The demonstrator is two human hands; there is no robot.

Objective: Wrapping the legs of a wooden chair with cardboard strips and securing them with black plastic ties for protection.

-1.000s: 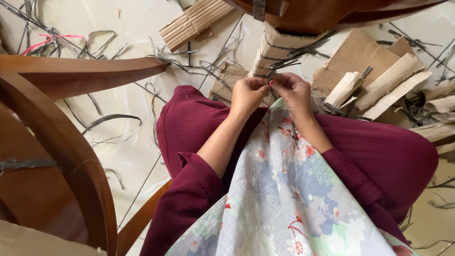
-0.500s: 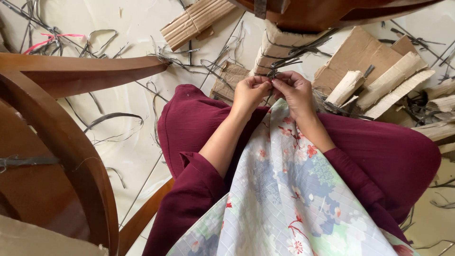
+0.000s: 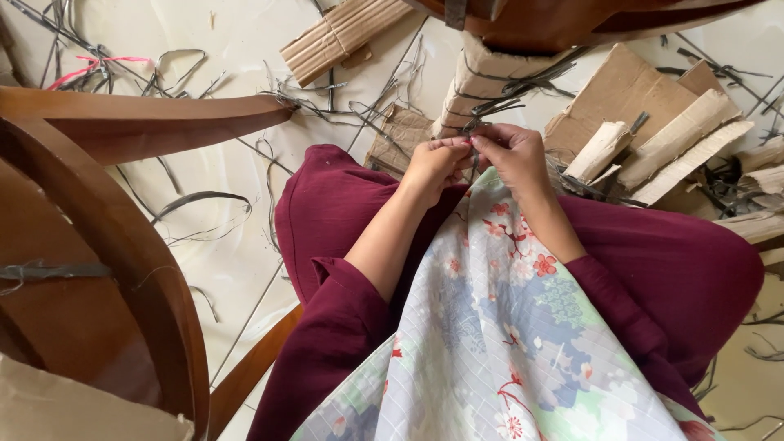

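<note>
The wooden furniture frame (image 3: 106, 237) fills the near left, its curved dark-brown rail sweeping down toward the near edge; a second wooden piece (image 3: 572, 20) hangs over the far side. Below that far piece stands a furniture leg wrapped in corrugated cardboard (image 3: 482, 86), bound round with dark plastic strapping (image 3: 510, 86).

Both hands meet just in front of that wrapped leg, over a floral cloth (image 3: 490, 343) lying across the lap. The left hand (image 3: 433, 167) and right hand (image 3: 514, 159) have fingertips pinched together on a knot or end of the strapping (image 3: 472, 129), which sits between them, touching the cardboard's near edge.

The step in hand looks like working the strap's tie at the leg. The next move probably calls for a firm pinch and a steady pull along the strap.

Loose cardboard pieces (image 3: 645, 122) lie far right, strap offcuts (image 3: 196, 200) scatter the pale floor (image 3: 229, 253). No containers are in view.
</note>
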